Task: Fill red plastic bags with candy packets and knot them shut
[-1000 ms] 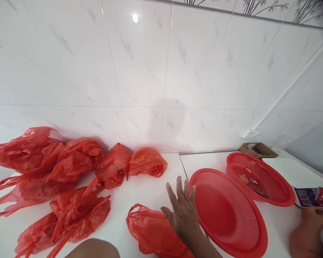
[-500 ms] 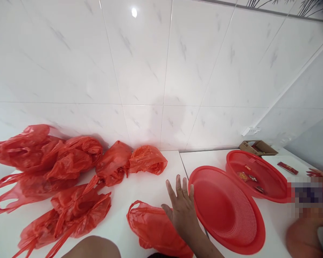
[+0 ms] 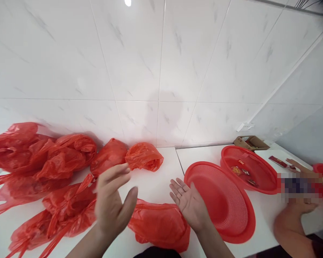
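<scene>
My left hand (image 3: 114, 200) is raised above the table, slightly blurred, fingers apart and nothing in it. My right hand (image 3: 190, 204) is held palm up with its fingers stretched out, also bare. Between and below them a red plastic bag (image 3: 158, 224) lies on the white table (image 3: 148, 188), close to my body. Just right of my right hand sits a large red plastic basket (image 3: 218, 200) with perforated sides and nothing inside. To the left of my left hand are knotted red plastic bags (image 3: 67, 211); their contents cannot be made out.
More red bags (image 3: 78, 152) line the wall at the left. A second red basket (image 3: 258, 168) holds several small packets (image 3: 237, 170). Behind it stands a cardboard box (image 3: 251, 142). At the far right a co-worker's arm (image 3: 293, 225) rests by a red packet (image 3: 278, 161).
My left hand has come up into view. My right hand has turned from back-up to palm-up, and the view has shifted slightly right. The co-worker's far hand now touches near the red packet.
</scene>
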